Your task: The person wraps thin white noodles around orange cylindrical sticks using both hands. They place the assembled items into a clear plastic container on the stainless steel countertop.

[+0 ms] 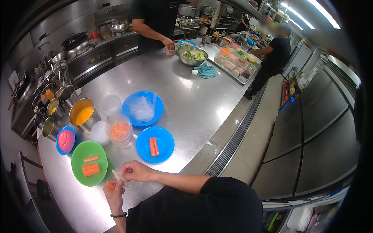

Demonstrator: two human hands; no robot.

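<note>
Hands (134,171) hold orange stick (110,186), pale strip (117,175); green plate (80,156), blue plate (167,144) near.

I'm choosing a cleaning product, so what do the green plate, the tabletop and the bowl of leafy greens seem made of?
Green plate: probably plastic, smooth, with even, saturated colour. Tabletop: apparently stainless steel, satin, silvery grey with blurred reflections. Greens bowl: likely steel, fairly shiny, given its silvery sheen.

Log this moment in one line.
Left hand: holds orange piece | Right hand: pinches pale stringy strip | Nearby: round green plate with orange sticks
</note>
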